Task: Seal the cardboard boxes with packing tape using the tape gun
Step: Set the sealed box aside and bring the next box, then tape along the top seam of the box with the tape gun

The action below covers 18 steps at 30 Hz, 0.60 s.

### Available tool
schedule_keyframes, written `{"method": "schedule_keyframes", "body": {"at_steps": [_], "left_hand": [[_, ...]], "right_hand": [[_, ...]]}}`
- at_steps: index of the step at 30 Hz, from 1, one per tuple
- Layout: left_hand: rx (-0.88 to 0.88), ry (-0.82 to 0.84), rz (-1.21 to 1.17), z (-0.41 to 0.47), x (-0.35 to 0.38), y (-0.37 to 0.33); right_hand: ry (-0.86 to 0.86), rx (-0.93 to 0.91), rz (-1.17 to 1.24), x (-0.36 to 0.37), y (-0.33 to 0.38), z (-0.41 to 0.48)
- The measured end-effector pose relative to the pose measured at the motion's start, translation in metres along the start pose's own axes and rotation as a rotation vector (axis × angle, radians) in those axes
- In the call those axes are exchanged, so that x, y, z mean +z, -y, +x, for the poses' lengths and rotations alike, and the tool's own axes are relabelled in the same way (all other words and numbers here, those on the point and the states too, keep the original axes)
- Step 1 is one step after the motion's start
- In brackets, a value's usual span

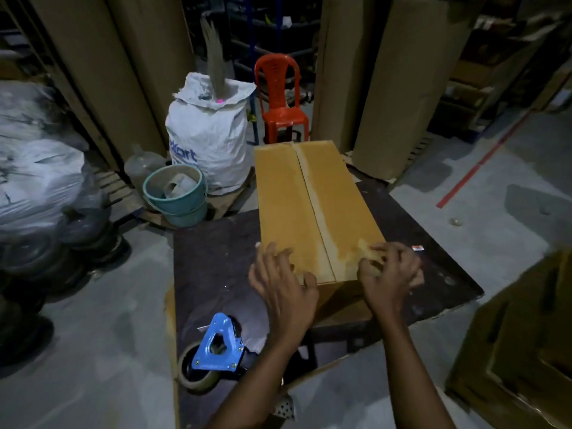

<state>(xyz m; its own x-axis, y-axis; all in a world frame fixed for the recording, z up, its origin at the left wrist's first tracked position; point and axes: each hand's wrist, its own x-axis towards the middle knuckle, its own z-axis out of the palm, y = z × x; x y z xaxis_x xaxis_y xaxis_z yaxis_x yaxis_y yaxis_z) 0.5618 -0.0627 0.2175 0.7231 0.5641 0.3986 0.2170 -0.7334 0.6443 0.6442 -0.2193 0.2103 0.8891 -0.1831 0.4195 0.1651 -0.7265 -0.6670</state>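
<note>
Table (216,258): I see a dark flat top, and the box and the tape gun both sit on it.
Box (309,205): long brown cardboard box lying in the middle of the table. Its two top flaps are closed and meet in a line down the middle. A paler, shiny strip runs along that line.
Sack (210,134): big white bag standing on the floor behind the table, on the left.
Chair (281,97): red plastic chair just behind the far end of the box.
Bucket (182,209): green bucket on the floor beside the sack.
Tape gun (218,348): blue, with a roll of tape on it. It lies on the near left corner of the table, and no hand touches it.
Left hand (283,289): fingers spread wide, resting on the near left corner of the box top.
Right hand (390,274): fingers bent at the near right corner of the box top. It looks blurry, so I cannot tell if they pinch anything.
</note>
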Motion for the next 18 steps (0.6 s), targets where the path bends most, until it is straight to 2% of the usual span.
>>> {"method": "schedule_keyframes", "body": {"at_steps": [3,5,7,10,18], "left_hand": [[0.164,0.087,0.05,0.01,0.016,-0.016],[0.22,0.184,0.102,0.003,0.03,-0.022],[0.269,0.244,0.189,-0.006,0.043,-0.019],[0.312,0.247,0.304,-0.017,0.053,-0.014],[0.183,0.273,0.4,-0.017,0.05,-0.025]], "right_hand": [[0.135,-0.307,-0.103,0.013,0.001,0.014],[0.181,-0.406,-0.153,0.016,-0.005,0.014],[0.191,-0.446,-0.172,0.018,-0.013,0.011],[0.179,-0.466,-0.196,0.02,-0.025,0.009],[0.239,-0.464,-0.233,0.02,-0.02,0.017]]}}
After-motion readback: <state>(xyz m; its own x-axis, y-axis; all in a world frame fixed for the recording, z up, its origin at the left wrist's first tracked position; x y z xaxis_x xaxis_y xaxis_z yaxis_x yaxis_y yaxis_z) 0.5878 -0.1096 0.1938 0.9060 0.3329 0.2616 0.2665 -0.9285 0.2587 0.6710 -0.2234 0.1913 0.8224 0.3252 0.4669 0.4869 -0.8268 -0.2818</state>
